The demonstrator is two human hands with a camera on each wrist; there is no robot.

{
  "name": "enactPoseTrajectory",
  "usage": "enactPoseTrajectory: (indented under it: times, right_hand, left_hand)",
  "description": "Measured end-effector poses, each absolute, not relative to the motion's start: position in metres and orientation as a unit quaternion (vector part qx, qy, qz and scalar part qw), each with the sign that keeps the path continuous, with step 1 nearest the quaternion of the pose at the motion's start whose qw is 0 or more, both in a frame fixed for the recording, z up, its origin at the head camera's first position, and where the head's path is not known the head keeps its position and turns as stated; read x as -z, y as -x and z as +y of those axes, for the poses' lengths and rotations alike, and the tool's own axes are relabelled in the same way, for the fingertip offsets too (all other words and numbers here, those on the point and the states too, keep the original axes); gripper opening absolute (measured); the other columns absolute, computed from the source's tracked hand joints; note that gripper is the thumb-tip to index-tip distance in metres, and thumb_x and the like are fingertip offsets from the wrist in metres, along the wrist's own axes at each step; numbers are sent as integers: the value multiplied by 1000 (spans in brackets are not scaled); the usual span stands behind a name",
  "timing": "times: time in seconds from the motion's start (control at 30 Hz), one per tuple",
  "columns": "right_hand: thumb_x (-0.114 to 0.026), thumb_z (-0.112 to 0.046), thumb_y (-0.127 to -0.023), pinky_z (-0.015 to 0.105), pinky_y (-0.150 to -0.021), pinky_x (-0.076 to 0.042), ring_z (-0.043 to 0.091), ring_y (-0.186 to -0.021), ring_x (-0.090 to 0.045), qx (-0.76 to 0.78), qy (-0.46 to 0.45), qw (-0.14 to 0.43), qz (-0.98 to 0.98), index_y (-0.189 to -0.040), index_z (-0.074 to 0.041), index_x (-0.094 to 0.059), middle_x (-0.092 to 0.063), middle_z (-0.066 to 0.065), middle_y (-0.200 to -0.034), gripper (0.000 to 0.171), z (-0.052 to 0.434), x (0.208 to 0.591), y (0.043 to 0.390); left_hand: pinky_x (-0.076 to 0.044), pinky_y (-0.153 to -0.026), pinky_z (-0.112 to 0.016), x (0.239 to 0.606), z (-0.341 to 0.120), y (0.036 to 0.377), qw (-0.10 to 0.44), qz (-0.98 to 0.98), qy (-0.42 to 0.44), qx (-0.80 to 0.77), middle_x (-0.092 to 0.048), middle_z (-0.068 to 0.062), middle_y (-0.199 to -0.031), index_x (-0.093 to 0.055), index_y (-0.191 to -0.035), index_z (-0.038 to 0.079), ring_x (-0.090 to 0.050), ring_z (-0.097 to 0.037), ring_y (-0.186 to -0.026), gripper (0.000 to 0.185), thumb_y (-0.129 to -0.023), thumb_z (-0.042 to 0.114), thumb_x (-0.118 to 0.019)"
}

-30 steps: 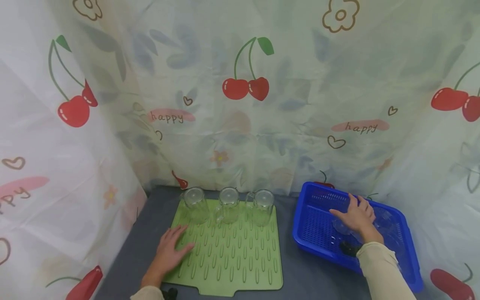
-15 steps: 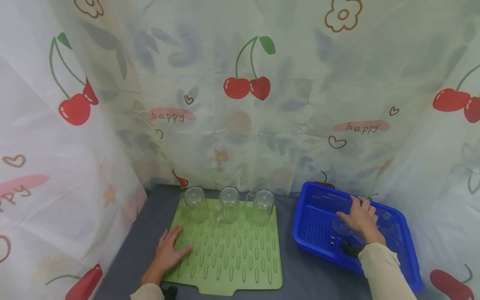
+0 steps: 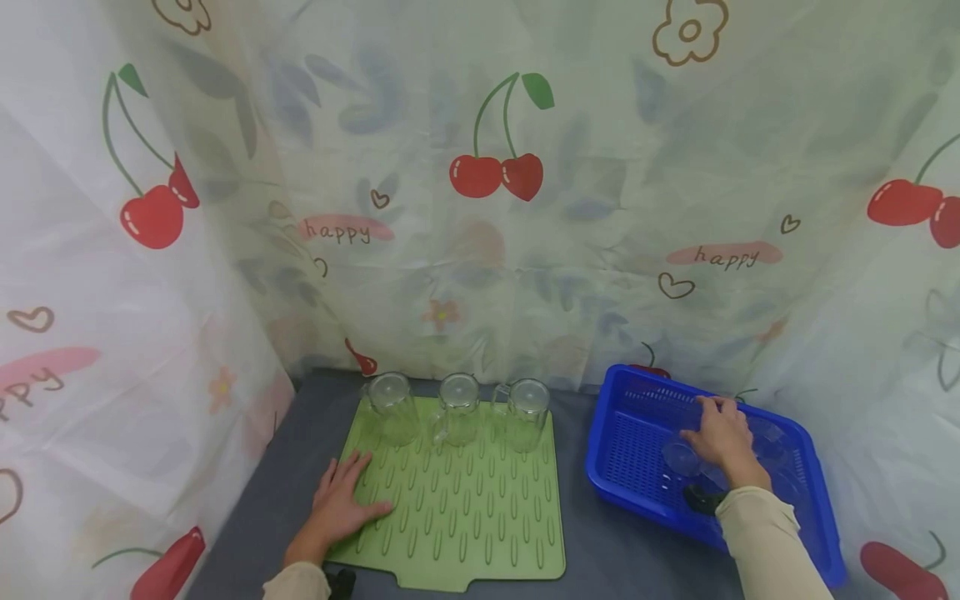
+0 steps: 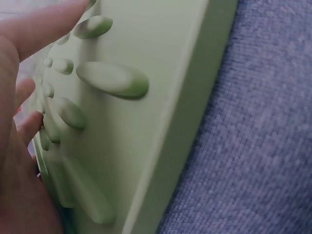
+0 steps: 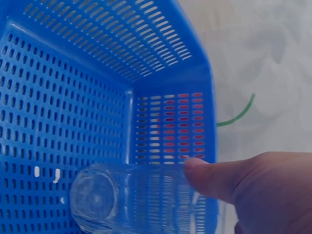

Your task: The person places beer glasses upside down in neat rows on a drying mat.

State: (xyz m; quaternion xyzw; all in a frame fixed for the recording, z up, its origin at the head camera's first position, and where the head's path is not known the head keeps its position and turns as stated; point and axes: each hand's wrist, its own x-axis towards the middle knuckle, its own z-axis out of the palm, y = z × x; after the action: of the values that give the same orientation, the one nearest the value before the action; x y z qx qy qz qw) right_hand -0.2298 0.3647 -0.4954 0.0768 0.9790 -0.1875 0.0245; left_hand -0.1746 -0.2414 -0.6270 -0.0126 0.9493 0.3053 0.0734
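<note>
Left hand point(image 3: 339, 507): is spread over the left edge of the green mat point(image 3: 480, 537).
Right hand point(image 3: 726, 440): thumb is set at the glass point(image 5: 97, 195); finger closure cannot be told.
Glass: is contained in the blue basket point(image 3: 630, 442); judged slippery, fragile; best gripped around its wall.
Mugs point(image 3: 459, 412): are lined along the mat's far end.

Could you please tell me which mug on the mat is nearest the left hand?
The leftmost mug of the row; the middle mug and rightmost mug stand farther from the left hand, toward the basket.
</note>
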Motion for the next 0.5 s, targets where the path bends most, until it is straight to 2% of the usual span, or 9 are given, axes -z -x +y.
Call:
enactPoseTrajectory:
  times: [0.13, 0.3, 0.5]
  right_hand:
    - [-69, -13, -94, 76, -111, -26, 66, -135, -25, 173, -58, 38, 982, -149, 14, -32, -24, 45, -149, 72, 364, 490, 230]
    - [-69, -10, -95, 76, -110, -29, 66, -138, -20, 187, -56, 65, 979, -151, 14, -30, -20, 45, -150, 73, 362, 486, 230]
    - [-70, -16, -95, 77, -107, -32, 65, -139, -19, 173, -30, 85, 981, -153, 11, -29, -21, 43, -151, 76, 362, 485, 231]
  left_hand:
    - [-15, -114, -82, 626, -240, 175, 72, 950, 12, -304, -24, -18, -169, -36, -160, 17, -8, -55, -154, 105, -76, 62, -81]
    - [-16, -114, -81, 626, -239, 175, 79, 953, 12, -294, -23, -18, -169, -36, -160, 18, -7, -55, -154, 105, -76, 63, -81]
    - [-16, -115, -80, 626, -240, 175, 86, 955, 14, -283, -23, -18, -169, -36, -160, 18, -7, -55, -154, 107, -75, 64, -81]
